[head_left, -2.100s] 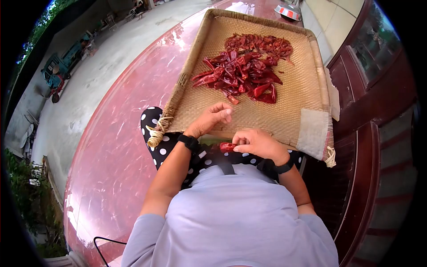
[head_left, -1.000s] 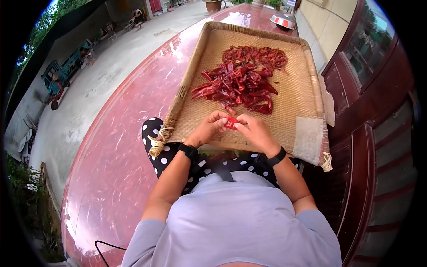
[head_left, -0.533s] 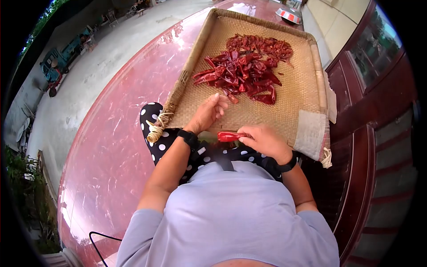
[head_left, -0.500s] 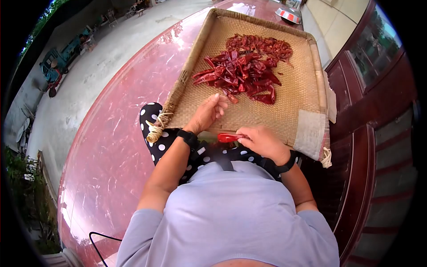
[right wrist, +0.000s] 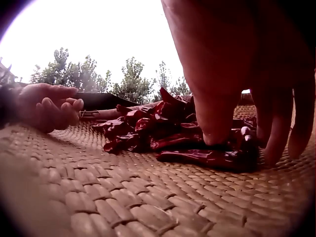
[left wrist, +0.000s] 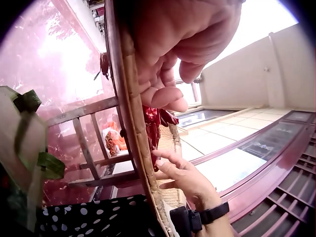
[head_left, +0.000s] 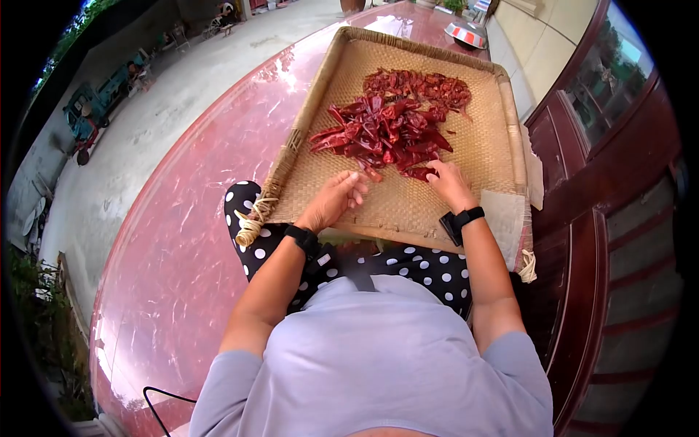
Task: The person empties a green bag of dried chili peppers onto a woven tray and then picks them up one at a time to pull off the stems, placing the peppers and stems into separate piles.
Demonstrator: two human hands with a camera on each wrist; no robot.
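Note:
A woven tray [head_left: 408, 211] rests over the person's lap, with a pile of whole red dried peppers [head_left: 378, 131] and a heap of smaller red pieces [head_left: 437, 89] behind it. The right hand [head_left: 450, 186] reaches to the pile's near right edge; in the right wrist view its thumb and fingers [right wrist: 276, 123] are round a red pepper [right wrist: 197, 157] lying on the weave. Over the tray's near left part hovers the left hand [head_left: 336, 198], loosely curled and holding nothing. In the left wrist view, the left hand [left wrist: 187, 39] shows large above the tray's rim [left wrist: 136, 113].
A glossy red table [head_left: 196, 211] extends left and behind the tray. At the back right stands a red-and-white bowl [head_left: 466, 36]. Dark red doors [head_left: 582, 146] are close on the right. A pale cloth patch [head_left: 502, 211] covers the tray's near right corner.
The right hand has moved from the near edge, where it held a red pepper, forward to the pile. That pepper is no longer seen in it. The left hand stays nearly in place; the head view has shifted slightly.

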